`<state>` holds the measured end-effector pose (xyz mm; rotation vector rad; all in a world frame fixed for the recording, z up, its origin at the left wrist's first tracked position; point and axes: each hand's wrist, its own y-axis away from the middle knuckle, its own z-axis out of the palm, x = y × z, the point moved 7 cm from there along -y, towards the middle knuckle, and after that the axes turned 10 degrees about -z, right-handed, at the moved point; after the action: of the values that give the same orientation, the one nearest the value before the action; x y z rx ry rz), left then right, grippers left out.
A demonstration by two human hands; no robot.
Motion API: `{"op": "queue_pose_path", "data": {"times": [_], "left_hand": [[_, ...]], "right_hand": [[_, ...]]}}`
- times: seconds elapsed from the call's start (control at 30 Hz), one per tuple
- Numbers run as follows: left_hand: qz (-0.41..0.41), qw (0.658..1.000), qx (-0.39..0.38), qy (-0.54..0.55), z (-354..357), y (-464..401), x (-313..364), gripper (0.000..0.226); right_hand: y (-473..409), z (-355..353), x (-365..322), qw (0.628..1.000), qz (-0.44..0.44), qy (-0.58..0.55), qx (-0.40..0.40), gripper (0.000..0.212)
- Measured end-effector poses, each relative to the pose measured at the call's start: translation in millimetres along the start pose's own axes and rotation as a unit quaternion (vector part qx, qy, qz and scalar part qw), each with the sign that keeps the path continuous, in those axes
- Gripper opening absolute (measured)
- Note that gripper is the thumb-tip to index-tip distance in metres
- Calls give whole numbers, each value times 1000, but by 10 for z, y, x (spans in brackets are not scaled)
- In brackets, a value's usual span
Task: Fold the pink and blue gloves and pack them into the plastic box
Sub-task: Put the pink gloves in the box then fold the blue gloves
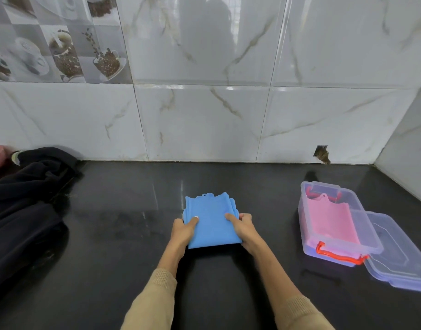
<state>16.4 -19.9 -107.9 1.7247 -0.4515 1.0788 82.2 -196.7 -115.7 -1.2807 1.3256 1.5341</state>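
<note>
I grip the folded blue glove (210, 222) between both hands on the dark counter (123, 210): my left hand (182, 231) pinches its left edge, my right hand (244, 228) its right edge, thumbs on top. Well off to my right, the pink glove (329, 222) lies inside the open plastic box (333, 221), with its lid (400, 253) leaning beside it.

One head-worn view looks forward and down, close over the dark counter (109, 234).
</note>
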Motion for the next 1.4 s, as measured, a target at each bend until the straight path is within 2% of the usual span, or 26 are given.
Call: {"op": "queue_pose_path", "data": {"times": [0.2, 0.33, 0.47, 0.6, 0.67, 0.73, 0.8, 0.97, 1.03, 1.1, 1.2, 1.3, 1.4], "left_hand": [[24, 999, -9, 46, 71, 119, 65, 20], [92, 994, -30, 59, 299, 267, 387, 14], [174, 979, -98, 41, 835, 503, 852, 19], [221, 958, -182, 9, 1644, 823, 1161, 3], [226, 950, -214, -17, 2053, 948, 1180, 12], [220, 944, -239, -61, 2397, 1035, 1106, 8], [207, 940, -246, -114, 2639, 1064, 974, 30], [268, 914, -185, -241, 2791, 1059, 848, 40], [313, 880, -140, -330, 2812, 1059, 872, 52], [361, 827, -68, -425, 2836, 1090, 910, 60], [395, 769, 3, -502, 2886, 1160, 944, 57], [405, 745, 43, -528, 2808, 1153, 983, 56], [398, 742, 78, -534, 2568, 1058, 1046, 56]], "right_hand": [[56, -27, -128, 999, -49, -22, 0, 28], [120, -295, -482, 992, -114, -47, 39, 26], [260, -904, -949, 972, -197, -54, 119, 29], [481, -1730, -1215, 957, -210, -45, 194, 30], [604, -2124, -1236, 951, -205, -12, 229, 30], [711, -2437, -1189, 944, -190, 48, 264, 30], [770, -2655, -1084, 937, -165, 112, 287, 31], [788, -2773, -921, 908, -132, 249, 309, 20], [792, -2740, -933, 892, -133, 278, 331, 19], [788, -2689, -930, 879, -117, 303, 348, 27], [758, -2624, -910, 865, -88, 344, 355, 30], [676, -2505, -931, 863, -75, 370, 337, 32], [548, -2259, -978, 867, -77, 379, 315, 33]]}}
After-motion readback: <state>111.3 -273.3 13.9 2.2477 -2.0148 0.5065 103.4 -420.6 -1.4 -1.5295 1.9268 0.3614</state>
